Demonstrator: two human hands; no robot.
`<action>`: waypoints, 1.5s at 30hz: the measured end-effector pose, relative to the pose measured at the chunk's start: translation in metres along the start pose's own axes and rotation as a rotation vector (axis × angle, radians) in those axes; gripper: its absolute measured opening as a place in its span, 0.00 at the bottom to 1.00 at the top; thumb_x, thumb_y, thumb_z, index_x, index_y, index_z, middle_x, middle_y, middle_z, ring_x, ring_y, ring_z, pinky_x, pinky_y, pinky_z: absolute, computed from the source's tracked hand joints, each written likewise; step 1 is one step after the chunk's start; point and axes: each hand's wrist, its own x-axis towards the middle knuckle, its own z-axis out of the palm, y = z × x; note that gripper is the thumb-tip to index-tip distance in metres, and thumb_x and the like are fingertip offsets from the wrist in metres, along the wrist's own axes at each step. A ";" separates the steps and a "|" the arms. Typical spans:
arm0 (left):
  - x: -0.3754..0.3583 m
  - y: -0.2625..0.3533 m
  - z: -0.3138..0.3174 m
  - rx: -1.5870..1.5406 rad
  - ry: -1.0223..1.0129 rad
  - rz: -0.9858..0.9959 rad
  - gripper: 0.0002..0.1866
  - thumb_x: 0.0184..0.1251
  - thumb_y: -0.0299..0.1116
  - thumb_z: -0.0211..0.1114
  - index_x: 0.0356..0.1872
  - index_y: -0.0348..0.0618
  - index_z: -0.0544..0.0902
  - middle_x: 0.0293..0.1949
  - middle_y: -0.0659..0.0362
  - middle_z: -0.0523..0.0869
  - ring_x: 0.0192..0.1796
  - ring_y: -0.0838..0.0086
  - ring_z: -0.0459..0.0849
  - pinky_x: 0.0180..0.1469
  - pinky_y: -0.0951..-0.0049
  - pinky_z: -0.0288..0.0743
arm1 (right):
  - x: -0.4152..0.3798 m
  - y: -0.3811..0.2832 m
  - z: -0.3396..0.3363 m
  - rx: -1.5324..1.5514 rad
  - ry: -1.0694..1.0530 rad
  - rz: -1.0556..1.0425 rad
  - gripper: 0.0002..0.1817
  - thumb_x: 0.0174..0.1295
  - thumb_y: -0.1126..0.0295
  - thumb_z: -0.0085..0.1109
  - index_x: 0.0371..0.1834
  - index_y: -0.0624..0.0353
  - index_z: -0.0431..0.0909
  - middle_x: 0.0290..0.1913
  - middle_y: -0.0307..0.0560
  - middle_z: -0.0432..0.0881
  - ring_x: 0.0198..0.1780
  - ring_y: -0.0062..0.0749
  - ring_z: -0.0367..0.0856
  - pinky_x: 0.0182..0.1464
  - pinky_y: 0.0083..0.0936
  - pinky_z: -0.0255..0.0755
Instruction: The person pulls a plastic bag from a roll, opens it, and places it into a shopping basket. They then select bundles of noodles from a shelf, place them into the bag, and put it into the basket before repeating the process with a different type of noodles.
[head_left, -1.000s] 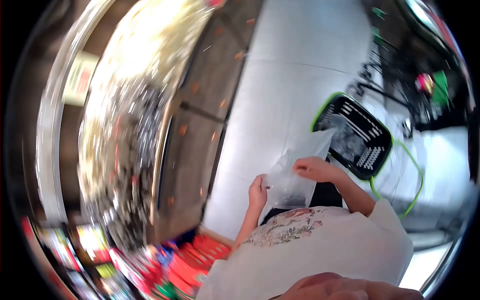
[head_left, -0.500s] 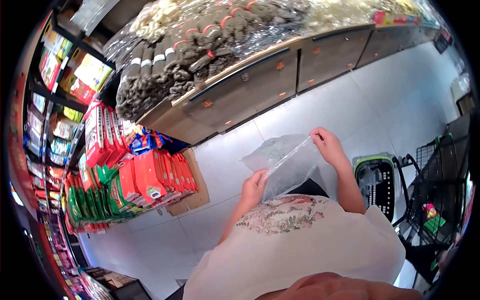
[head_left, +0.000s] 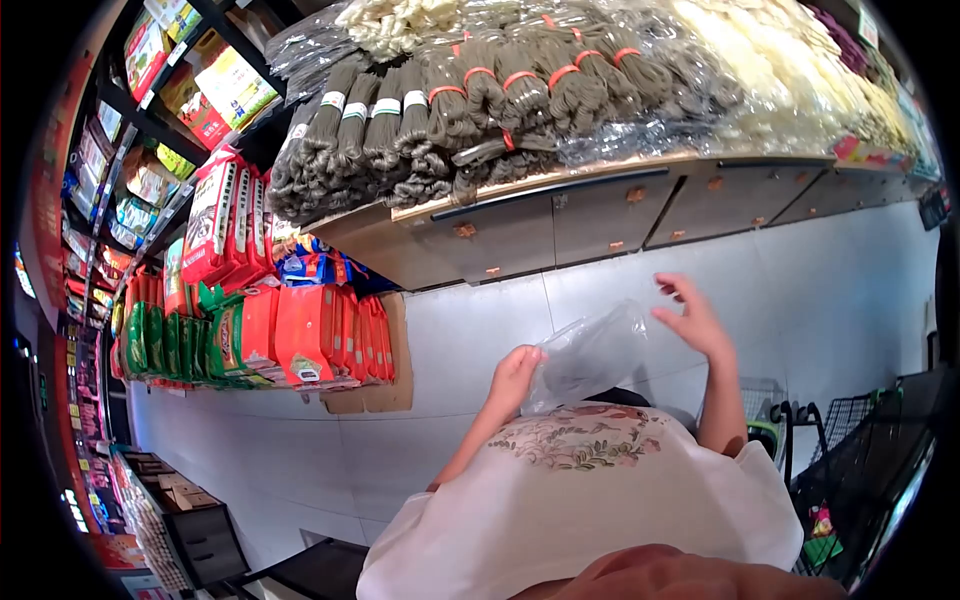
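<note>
A clear plastic bag [head_left: 590, 355] hangs in front of my body, its left edge pinched in my left hand [head_left: 515, 378]. The fingers of that hand are closed on the film. My right hand [head_left: 693, 318] is raised just right of the bag, fingers parted and curved, with a small gap between them and the plastic. Beyond the bag, bundles of brown dried noodles [head_left: 525, 95] tied with red and white bands lie on a display counter [head_left: 560, 220].
Red and green packaged bags [head_left: 310, 335] are stacked on cardboard [head_left: 400, 370] at the left, beside shelves of packets [head_left: 150, 180]. A black shopping cart [head_left: 865, 440] stands at my right. A dark cabinet [head_left: 205, 540] is at lower left.
My right hand has let go of the bag's edge and opened. The left hand still grips the bag, which now hangs looser. The view has turned, showing more of the counter.
</note>
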 end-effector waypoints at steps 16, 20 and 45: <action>0.092 0.058 -0.021 -0.228 0.200 -0.028 0.11 0.63 0.40 0.52 0.32 0.42 0.75 0.25 0.68 0.74 0.24 0.89 0.66 0.25 0.86 0.59 | 0.359 -0.090 -0.013 -0.745 0.023 -0.978 0.33 0.38 0.73 0.63 0.54 0.52 0.63 0.53 0.46 0.66 0.53 0.41 0.65 0.53 0.32 0.61; 0.114 0.058 -0.052 -0.291 0.207 -0.034 0.11 0.62 0.40 0.53 0.33 0.43 0.75 0.23 0.69 0.73 0.23 0.88 0.65 0.25 0.86 0.60 | 0.437 -0.108 0.032 -0.925 -0.042 -1.206 0.35 0.35 0.75 0.61 0.54 0.51 0.63 0.54 0.45 0.65 0.55 0.38 0.63 0.55 0.32 0.59; 0.247 0.063 -0.180 -0.088 -0.110 -0.033 0.08 0.62 0.34 0.53 0.31 0.42 0.76 0.24 0.70 0.73 0.23 0.89 0.66 0.26 0.86 0.63 | 0.530 -0.131 0.080 -1.089 -0.761 -1.486 0.10 0.51 0.69 0.45 0.38 0.54 0.69 0.43 0.40 0.74 0.51 0.35 0.68 0.61 0.36 0.54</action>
